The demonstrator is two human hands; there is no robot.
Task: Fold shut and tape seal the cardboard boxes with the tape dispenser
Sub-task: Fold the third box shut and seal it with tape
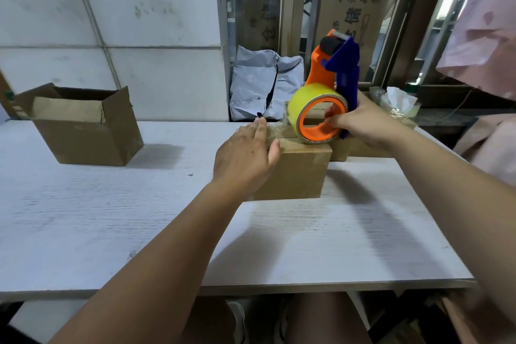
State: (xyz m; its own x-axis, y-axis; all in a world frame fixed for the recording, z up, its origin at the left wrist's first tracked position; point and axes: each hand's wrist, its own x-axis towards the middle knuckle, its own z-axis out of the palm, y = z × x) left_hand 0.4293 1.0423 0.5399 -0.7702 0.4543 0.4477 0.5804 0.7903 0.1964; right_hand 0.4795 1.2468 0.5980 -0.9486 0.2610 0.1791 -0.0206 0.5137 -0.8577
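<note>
A: Cardboard box [296, 173], small and brown, sits on the bench [111, 218] right under the left hand [245, 153]. Flaps down, seam showing just past the fingertips.

B: And that left hand lies flat, fingers straight and together, palm pressing on the lid, thumb over the near edge. Nothing gripped, just weight on top.

A: Smart, I reckon. A box like that looks light, probably empty, so it would skate on this smooth bench once the tape drags. The corrugated walls look stiff enough, but the flaps would likely spring up if let go.

B: Over to the right hand [360, 126]: fingers curled through the orange core of the tape dispenser [332, 70], the blue frame against the palm. A firm hold.

A: The yellow tape roll [300, 103] looks to be touching the box top, just beside the left fingertips, with the roller end tilted up and away.

B: Best hold for the box, I'd say, is exactly that: flat on the lid beside the seam, clear of the tape's path. Thin sticky tape may wrinkle if it goes slack.

A: Well off to the far side of the left hand, an open box [83, 126] stands with its flaps up.
</note>
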